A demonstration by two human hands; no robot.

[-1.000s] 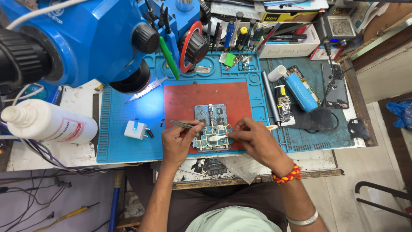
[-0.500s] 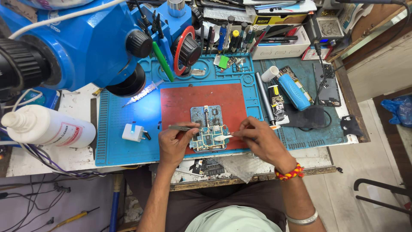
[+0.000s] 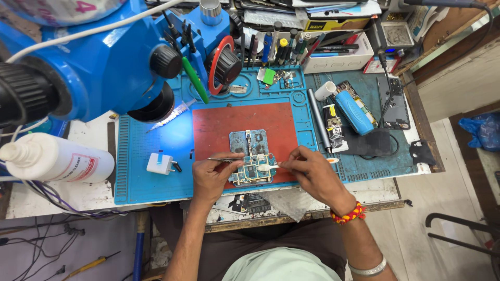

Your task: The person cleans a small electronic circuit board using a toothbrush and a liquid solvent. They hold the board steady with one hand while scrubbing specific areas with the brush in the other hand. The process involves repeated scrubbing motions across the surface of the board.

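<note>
1. Green-and-silver phone circuit board [image 3: 252, 162]: lies on the red square mat [image 3: 219, 130], near that mat's front edge, between my two hands.
2. My left hand [image 3: 212, 174]: fingers pinched closed on thin metal tweezers [image 3: 225, 160], whose tips lie across the board's left side. Where the tips end is hard to make out.
3. My right hand [image 3: 311, 170]: fingers closed round a slim white tool [image 3: 271, 166], its pale end touching the board's right side; its rear end shows beyond my knuckles.
4. Blue silicone work mat [image 3: 140, 156]: carries the red mat; a small white plug adapter [image 3: 161, 164] sits near its front left corner.
5. Blue microscope body [image 3: 94, 57]: covers the back left corner, cut off at the frame.
6. White plastic bottle [image 3: 57, 161]: at the worktop's left edge, tip out of frame.
</note>
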